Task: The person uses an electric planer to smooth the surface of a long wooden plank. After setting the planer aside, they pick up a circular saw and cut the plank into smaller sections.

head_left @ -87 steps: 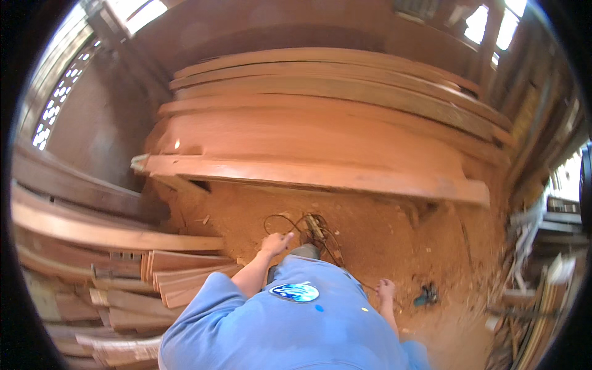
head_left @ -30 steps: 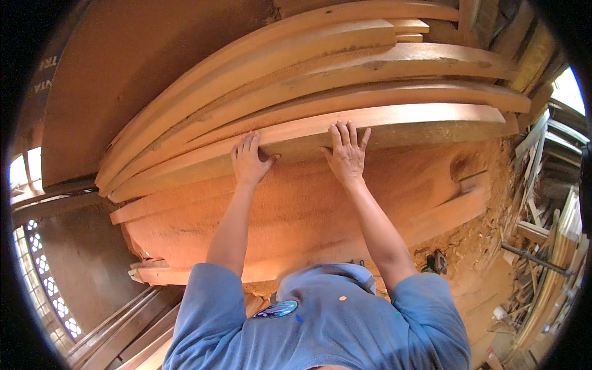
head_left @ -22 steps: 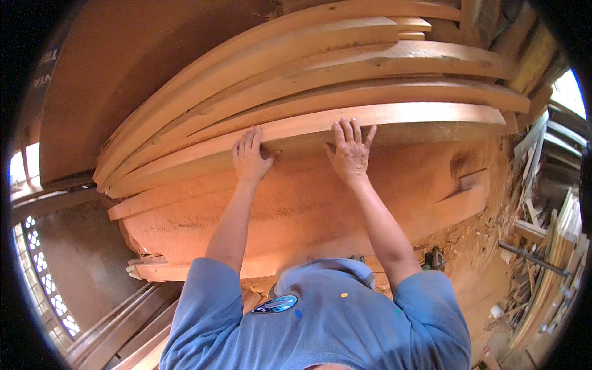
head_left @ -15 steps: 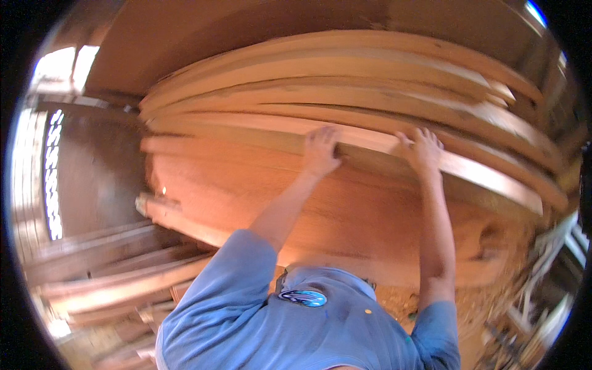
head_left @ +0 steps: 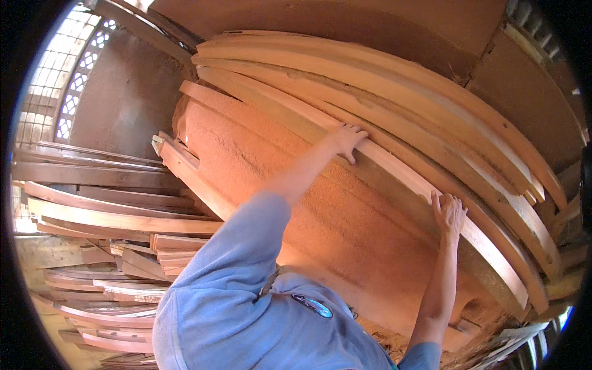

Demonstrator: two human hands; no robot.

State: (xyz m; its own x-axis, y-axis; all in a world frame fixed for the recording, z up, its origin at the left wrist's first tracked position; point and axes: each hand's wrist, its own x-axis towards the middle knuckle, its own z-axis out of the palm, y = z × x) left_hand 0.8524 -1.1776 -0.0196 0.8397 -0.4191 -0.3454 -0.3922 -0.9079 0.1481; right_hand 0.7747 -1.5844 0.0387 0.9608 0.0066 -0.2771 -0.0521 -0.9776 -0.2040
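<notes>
A long wooden board (head_left: 398, 168) with a pale, smooth upper edge runs from the upper left to the lower right, at the near side of other boards. My left hand (head_left: 348, 142) grips it near its middle, fingers over the pale edge and thumb spread down the near side. Farther right, my right hand (head_left: 451, 214) is curled over the same edge, its fingertips partly hidden behind it. Beneath the board and nearer to me lies a broad reddish-brown surface (head_left: 265, 160) coated with sawdust.
Several long boards (head_left: 370, 80) stand side by side just beyond the held one. Stacked timber (head_left: 123, 216) and offcuts fill the left. A brown wall panel (head_left: 123, 102) stands beside a bright window grille (head_left: 58, 74). Pale strips (head_left: 524, 339) lie at the lower right.
My view has turned, so the boards now slope more steeply down to the right. Both hands are still on the pale-edged board and appear farther right and lower in the view.
</notes>
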